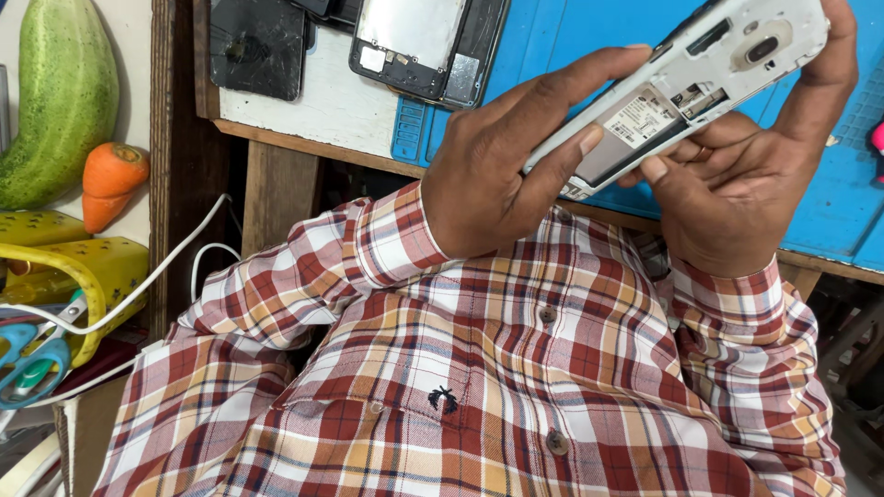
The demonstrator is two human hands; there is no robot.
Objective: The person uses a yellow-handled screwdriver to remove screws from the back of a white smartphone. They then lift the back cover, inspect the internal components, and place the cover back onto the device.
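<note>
Nearest the camera, a red, white and tan plaid shirt point(516, 387) fills the lower half of the view, its cuffs running up to both wrists. Beyond it runs the counter point(304, 110), a wooden edge carrying a white board, with a blue work mat point(571, 28) spread over its right part. At the far left a large green gourd-shaped object point(60, 92) stands against a pale wall, with an orange carrot-shaped one point(110, 179) just below it. Under these lies a yellow plastic thing point(101, 267) crossed by white cables point(175, 267), with teal-handled scissors point(32, 364) at the left edge.

Above the counter's front edge, both hands hold an opened white phone point(727, 64) tilted up to the right, its back cover off and inner frame showing. The left hand point(497, 175) grasps its lower end, fingers wrapped over the back. The right hand point(737, 184) grips the upper end, thumb against the underside. These hands hide part of the mat.

On the counter's far edge lie a dark phone panel point(258, 46) and a second dismantled phone point(424, 46), side by side.
</note>
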